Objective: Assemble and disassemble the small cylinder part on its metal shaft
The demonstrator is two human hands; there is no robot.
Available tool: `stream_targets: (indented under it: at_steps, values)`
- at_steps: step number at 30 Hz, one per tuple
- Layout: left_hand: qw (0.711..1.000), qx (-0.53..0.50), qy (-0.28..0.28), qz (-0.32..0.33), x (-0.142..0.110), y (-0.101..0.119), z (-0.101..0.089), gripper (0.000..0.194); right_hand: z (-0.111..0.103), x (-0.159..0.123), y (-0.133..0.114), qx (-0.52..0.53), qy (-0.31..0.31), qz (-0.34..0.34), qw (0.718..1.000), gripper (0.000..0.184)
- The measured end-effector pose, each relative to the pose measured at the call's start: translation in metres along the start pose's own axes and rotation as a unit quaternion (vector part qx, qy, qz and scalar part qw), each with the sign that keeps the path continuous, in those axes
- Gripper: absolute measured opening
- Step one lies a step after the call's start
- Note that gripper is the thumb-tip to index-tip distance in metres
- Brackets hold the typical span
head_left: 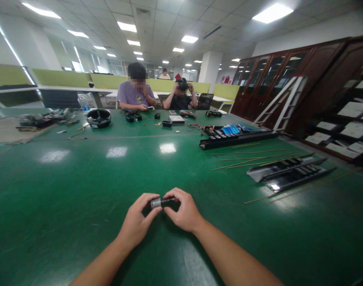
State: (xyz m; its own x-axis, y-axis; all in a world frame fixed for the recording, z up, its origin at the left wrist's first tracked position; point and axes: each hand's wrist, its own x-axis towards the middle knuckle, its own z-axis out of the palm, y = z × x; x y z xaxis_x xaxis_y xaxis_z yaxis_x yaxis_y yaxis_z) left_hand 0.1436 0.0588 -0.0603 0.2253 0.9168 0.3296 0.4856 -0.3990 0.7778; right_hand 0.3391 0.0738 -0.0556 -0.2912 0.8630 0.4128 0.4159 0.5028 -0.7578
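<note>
Between my hands, low over the green table, is a small silver-and-black cylinder (156, 203), lying roughly level. My left hand (136, 218) pinches its silver end between thumb and fingers. Thumb and fingertips of my right hand (185, 210) close on the black part, which tapers to a thin dark end. Parts of the cylinder are covered by my fingertips, and its exact kind does not show.
On the green table (80, 186) lie black metal channels (297, 174) and thin rods (243, 161) at right. A longer black rail (241, 139) holds blue parts (230, 129). Two people sit across; a headset-like black ring (98, 118) and small boxes lie near them.
</note>
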Motion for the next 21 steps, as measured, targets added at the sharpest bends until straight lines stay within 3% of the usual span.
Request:
stream_targets:
  at_steps: [10, 21]
  values:
    - [1.000, -0.004, -0.015, 0.020, 0.0010, 0.0016, 0.0003, 0.024, 0.0022, -0.0002, 0.0028, -0.001, -0.002, 0.001, 1.000, 0.010]
    - [1.000, -0.014, -0.013, 0.002, 0.0026, 0.0017, 0.0009, 0.023, 0.0007, -0.0002, 0.0068, 0.002, -0.007, 0.002, 1.000, 0.012]
